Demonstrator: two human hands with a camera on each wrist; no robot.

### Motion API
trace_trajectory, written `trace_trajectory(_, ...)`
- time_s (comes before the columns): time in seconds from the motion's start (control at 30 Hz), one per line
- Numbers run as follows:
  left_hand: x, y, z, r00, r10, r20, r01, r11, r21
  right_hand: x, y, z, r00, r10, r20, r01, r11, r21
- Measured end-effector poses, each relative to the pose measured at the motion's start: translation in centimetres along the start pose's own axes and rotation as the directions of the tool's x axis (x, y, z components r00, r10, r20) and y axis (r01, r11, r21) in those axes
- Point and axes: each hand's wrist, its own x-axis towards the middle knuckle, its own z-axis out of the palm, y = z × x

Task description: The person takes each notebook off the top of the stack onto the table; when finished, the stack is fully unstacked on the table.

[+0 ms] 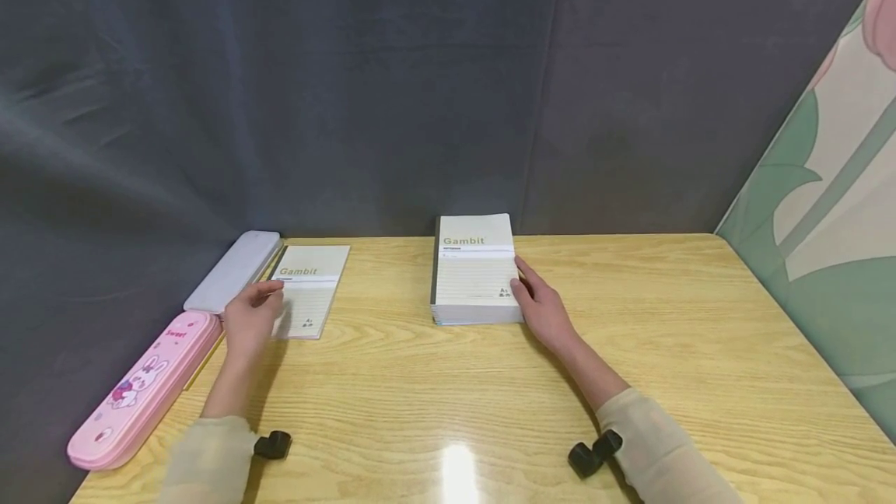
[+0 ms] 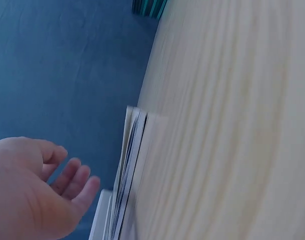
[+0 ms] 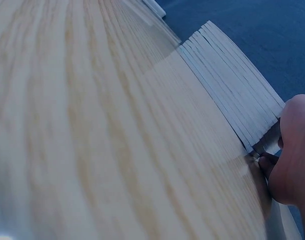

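A thick stack of notebooks (image 1: 473,278), "Gambit" on the top cover, lies near the back edge of the table. My right hand (image 1: 547,317) rests against its right side, fingers along the edge. In the right wrist view the page edges of the stack (image 3: 232,82) show, with the right hand (image 3: 295,155) at one end. A thin notebook (image 1: 313,286) with the same cover lies further left. Over its left edge hovers my left hand (image 1: 253,321). In the left wrist view this hand (image 2: 40,192) has loosely bent fingers, with nothing between them, apart from the notebook (image 2: 128,165).
Along the table's left edge lie a pink pencil case (image 1: 150,391) with a rabbit picture and a pale lilac case (image 1: 234,271). A dark curtain (image 1: 392,92) hangs behind the table, and a floral panel (image 1: 826,201) stands at the right.
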Motion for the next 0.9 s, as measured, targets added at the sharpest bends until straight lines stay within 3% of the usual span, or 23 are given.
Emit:
trace_trajectory(0.23,-0.6,0.9,2.7,0.981,0.038,0.191,-0.002,0.983,-0.185,0.1,0.1,0.0,1.000,0.002,-0.006,-0.002,1.000,-0.002)
trace_trajectory(0.37,-0.9,1.4,4.2,0.969,0.074,0.238,-0.020,0.975,-0.219,0.0,0.3,0.1,1.000,-0.002,-0.006,0.002,1.000,-0.006)
trace_trajectory(0.53,-1.4,1.9,6.0,0.940,0.093,0.328,-0.012,0.970,-0.241,0.0,0.3,0.2,1.000,-0.003,-0.009,0.003,1.000,0.002)
trace_trajectory(0.9,-2.4,3.7,9.4,0.902,0.140,0.408,-0.012,0.954,-0.301,0.1,0.2,0.1,1.000,-0.003,-0.016,0.003,1.000,0.000)
